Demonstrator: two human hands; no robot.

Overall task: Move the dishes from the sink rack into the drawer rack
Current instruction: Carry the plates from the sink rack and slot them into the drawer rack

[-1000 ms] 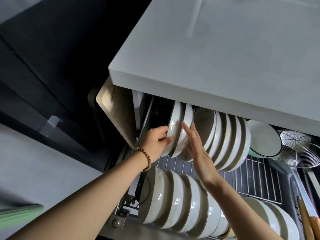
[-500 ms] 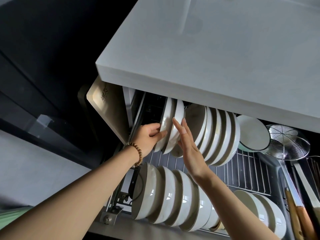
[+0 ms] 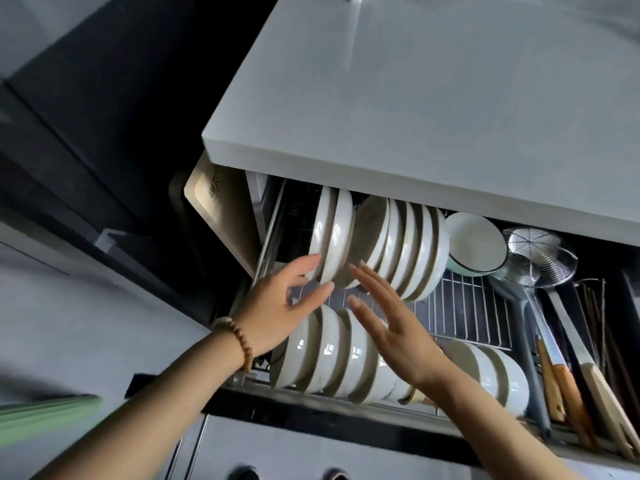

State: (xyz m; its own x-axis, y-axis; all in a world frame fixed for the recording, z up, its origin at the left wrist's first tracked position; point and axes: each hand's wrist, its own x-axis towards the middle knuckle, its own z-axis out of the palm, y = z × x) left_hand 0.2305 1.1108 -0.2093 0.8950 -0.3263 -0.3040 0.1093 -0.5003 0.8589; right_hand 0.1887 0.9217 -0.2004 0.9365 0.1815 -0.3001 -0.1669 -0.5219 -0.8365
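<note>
The drawer rack (image 3: 460, 317) is pulled out under the grey countertop (image 3: 433, 109). Two white plates (image 3: 334, 237) stand on edge at the left end of its back row, beside several more white plates (image 3: 408, 251). A front row of white bowls (image 3: 332, 355) stands on edge below them. My left hand (image 3: 277, 310), with a bead bracelet on the wrist, hovers with spread fingers just below the two plates, holding nothing. My right hand (image 3: 388, 320) is spread flat over the front bowls, fingertips near the plates' lower edge. The sink rack is out of view.
A wooden cutting board (image 3: 221, 209) stands at the drawer's left side. A green-rimmed bowl (image 3: 474, 244) and a wire skimmer (image 3: 540, 258) lie at the back right. Wooden-handled utensils (image 3: 571, 393) fill the right compartment. More white bowls (image 3: 491, 372) sit front right.
Both hands have let go of the two left plates and drawn back toward me with fingers spread. The plates now stand on their own in the back row.
</note>
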